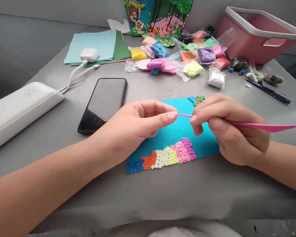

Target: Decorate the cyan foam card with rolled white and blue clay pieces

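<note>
My right hand (234, 131) grips a pink plastic modelling tool (261, 126) whose flat blade points right and whose thin tip points left. My left hand (135, 126) pinches at that thin tip with thumb and forefinger; whether it holds a bit of clay there I cannot tell. Both hands hover over a turquoise card (172, 135) lying on the grey table. Along the card's near edge runs a patch of small clay rings (162, 156) in blue, orange, white, yellow and pink. A smaller patch of blue, green and orange rings (197, 99) sits at the card's far corner.
A black phone (103, 103) lies left of the card, beside a white power bank (17, 110) cabled to a white earbud case (89, 54). Several bags of coloured clay (177, 59), paper sheets (96, 46), a pink bin (256, 34), pens (268, 89) and a finished clay picture (160, 18) lie beyond.
</note>
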Demonstrator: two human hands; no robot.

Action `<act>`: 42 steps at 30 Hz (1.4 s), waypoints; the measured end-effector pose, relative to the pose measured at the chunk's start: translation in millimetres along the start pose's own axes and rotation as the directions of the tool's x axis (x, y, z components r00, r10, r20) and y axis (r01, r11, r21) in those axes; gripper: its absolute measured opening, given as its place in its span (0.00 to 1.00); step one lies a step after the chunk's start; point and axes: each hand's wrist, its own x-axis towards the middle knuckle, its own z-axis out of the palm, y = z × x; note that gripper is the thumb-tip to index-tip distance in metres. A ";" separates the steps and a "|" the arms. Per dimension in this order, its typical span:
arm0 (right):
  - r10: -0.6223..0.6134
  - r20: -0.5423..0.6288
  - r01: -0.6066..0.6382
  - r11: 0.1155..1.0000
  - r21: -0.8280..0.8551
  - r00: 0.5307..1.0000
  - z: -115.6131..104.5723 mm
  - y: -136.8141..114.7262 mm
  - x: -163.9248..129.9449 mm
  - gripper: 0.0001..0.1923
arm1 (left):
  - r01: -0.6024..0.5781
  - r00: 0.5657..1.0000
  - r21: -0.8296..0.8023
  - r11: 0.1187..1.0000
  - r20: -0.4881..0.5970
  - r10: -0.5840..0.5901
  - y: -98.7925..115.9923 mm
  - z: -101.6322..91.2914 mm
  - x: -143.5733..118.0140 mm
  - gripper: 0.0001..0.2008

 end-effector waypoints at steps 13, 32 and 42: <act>-0.004 -0.014 0.005 1.000 0.007 1.000 1.2 -0.5 1.4 0.13 | 0.001 0.999 -0.052 0.999 0.036 0.001 0.7 4.4 -1.4 0.11; -0.008 0.054 0.006 0.999 0.044 0.999 -0.2 -2.0 5.6 0.13 | 0.009 0.992 -0.053 0.999 0.125 -0.002 1.7 4.7 -2.1 0.09; 0.048 0.000 -0.048 0.998 0.037 0.999 -0.9 -3.1 3.7 0.12 | 0.063 0.997 -0.145 0.987 0.057 -0.056 3.3 6.1 -1.1 0.11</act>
